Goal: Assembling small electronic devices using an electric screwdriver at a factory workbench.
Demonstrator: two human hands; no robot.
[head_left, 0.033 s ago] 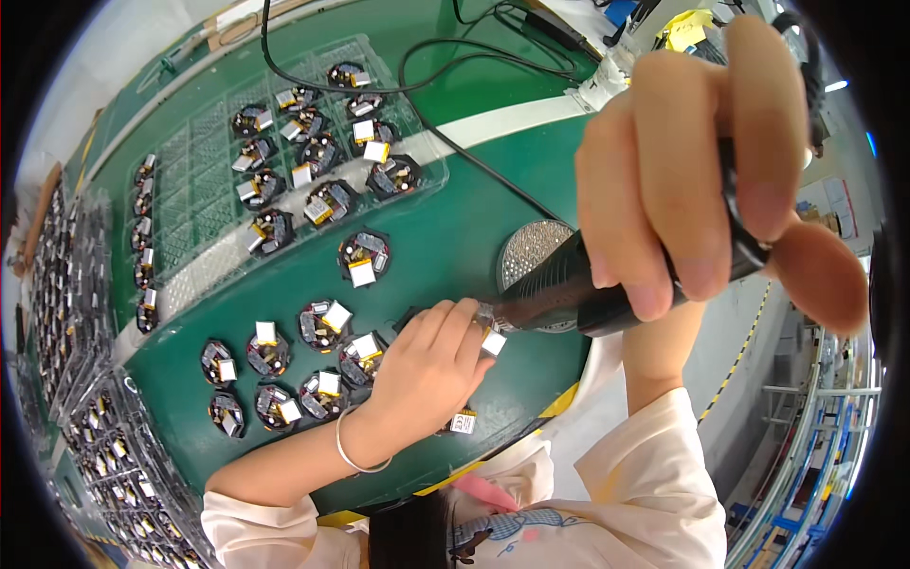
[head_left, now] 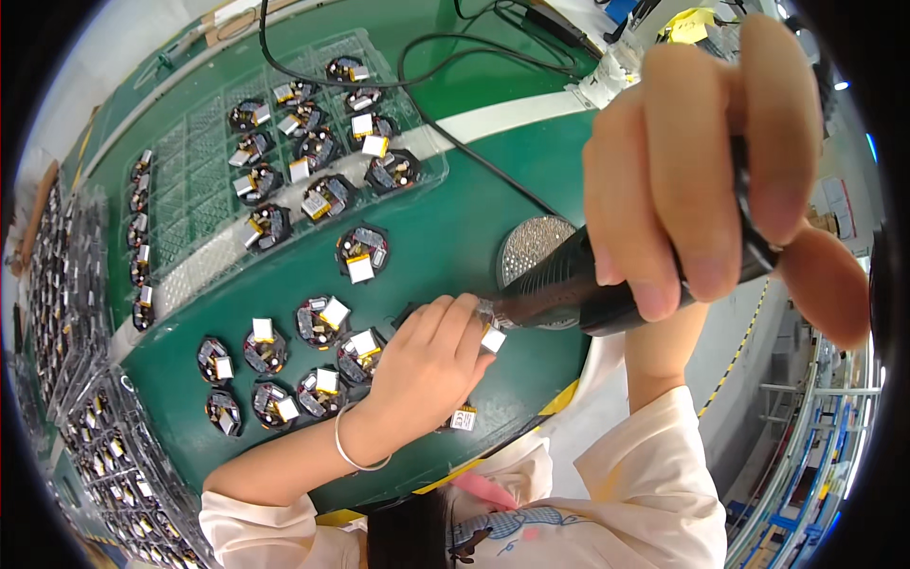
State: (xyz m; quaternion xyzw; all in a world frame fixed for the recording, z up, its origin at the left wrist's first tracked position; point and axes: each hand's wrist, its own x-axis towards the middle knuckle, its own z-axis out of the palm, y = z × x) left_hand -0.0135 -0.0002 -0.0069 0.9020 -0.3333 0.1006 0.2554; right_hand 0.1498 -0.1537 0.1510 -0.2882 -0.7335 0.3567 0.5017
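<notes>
Near the worktop's (head_left: 455,228) front edge — left fingers (head_left: 450,332) grasping a circuit module (head_left: 493,339). Right fingers (head_left: 689,180) clenched around a black tool (head_left: 545,292).

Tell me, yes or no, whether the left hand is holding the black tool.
No, the black tool is gripped in the right hand.
</notes>
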